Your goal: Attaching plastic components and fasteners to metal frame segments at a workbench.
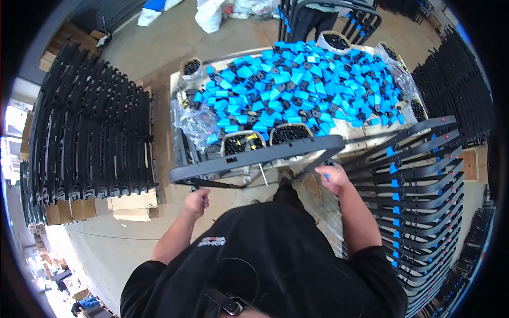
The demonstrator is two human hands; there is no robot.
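Note:
Both my hands hold a black U-shaped metal frame [260, 155] at the near edge of the table. Its wide bar lies across in front of me, the right end tilted farther away. My left hand [197, 202] is closed around the left leg's end, and my right hand [333, 178] is closed around the right leg's end. Just beyond the bar stand two tubs of small black parts, a left tub [229, 144] and a right tub [289, 132]. A yellow-and-black tool [251, 141] rests at the left tub, partly hidden by the bar.
A large pile of blue-and-black pieces [297, 85] covers the table [176, 87]. More black frames stand stacked at the left [95, 127]; frames with blue pieces [419, 183] are stacked close by my right arm. A person [316, 24] stands beyond the table. Clear plastic bags [196, 124] lie on it.

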